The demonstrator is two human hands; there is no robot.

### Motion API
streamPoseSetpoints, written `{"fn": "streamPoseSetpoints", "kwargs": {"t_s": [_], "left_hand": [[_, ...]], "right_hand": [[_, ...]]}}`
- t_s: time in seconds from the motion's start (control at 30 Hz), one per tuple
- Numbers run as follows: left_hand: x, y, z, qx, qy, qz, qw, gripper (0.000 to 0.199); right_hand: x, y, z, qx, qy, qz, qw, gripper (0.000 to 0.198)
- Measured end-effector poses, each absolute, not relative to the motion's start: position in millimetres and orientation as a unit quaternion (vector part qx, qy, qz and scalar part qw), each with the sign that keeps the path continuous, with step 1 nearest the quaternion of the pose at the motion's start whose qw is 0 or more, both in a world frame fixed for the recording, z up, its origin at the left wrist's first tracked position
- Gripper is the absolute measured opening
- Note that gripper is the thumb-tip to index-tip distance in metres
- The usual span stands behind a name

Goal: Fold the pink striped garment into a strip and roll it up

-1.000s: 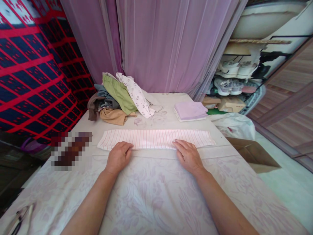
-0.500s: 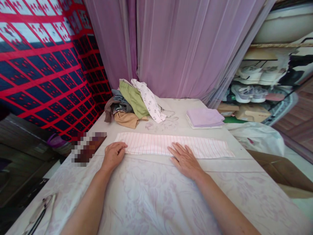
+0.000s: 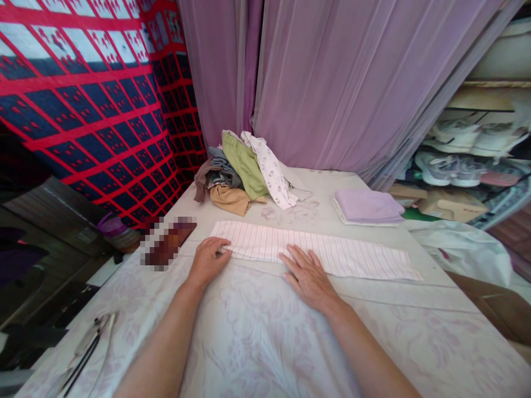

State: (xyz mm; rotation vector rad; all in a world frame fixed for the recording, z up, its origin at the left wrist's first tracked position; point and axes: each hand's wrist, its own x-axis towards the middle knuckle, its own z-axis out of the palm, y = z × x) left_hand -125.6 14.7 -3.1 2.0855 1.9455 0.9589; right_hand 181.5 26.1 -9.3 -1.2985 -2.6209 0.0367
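A long folded strip of white cloth with pink stripes (image 3: pixel 257 243) lies across the table in front of me, its kind not clear from the folds. At its left end, my left hand (image 3: pixel 209 260) is closed, thumb and fingers pinching the near edge. My right hand (image 3: pixel 309 279) rests with fingers spread on the near edge around the middle of the strip. Nothing is gripped in it.
Behind the strip sits a heap of crumpled clothes (image 3: pixel 249 171), with a folded lilac cloth (image 3: pixel 369 204) to its right. A blurred-out dark object (image 3: pixel 170 243) lies left. Eyeglasses (image 3: pixel 89 345) are at the near left edge. Purple curtains (image 3: pixel 315 83) hang behind the table (image 3: pixel 257 331).
The view has swung a little to the left, so everything sits further right in it. Both hands stay on the striped cloth in nearly the same places.
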Motion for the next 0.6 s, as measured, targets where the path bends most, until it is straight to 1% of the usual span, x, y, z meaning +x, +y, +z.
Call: {"fn": "streamPoseSetpoints", "kwargs": {"t_s": [0.13,0.27,0.4,0.6], "left_hand": [[-117,13,0,0.672,0.682,0.287,0.037,0.015],[-121,11,2,0.681,0.678,0.277,0.021,0.013],[-133,8,1,0.704,0.652,0.277,0.042,0.016],[-145,6,-4,0.722,0.630,0.281,0.057,0.021]], "right_hand": [[181,26,-17,-0.443,-0.888,0.010,0.122,0.043],[183,27,-18,-0.443,-0.888,0.012,0.119,0.043],[182,28,-17,-0.448,-0.887,0.017,0.113,0.043],[183,27,-20,-0.461,-0.877,0.017,0.133,0.041]]}}
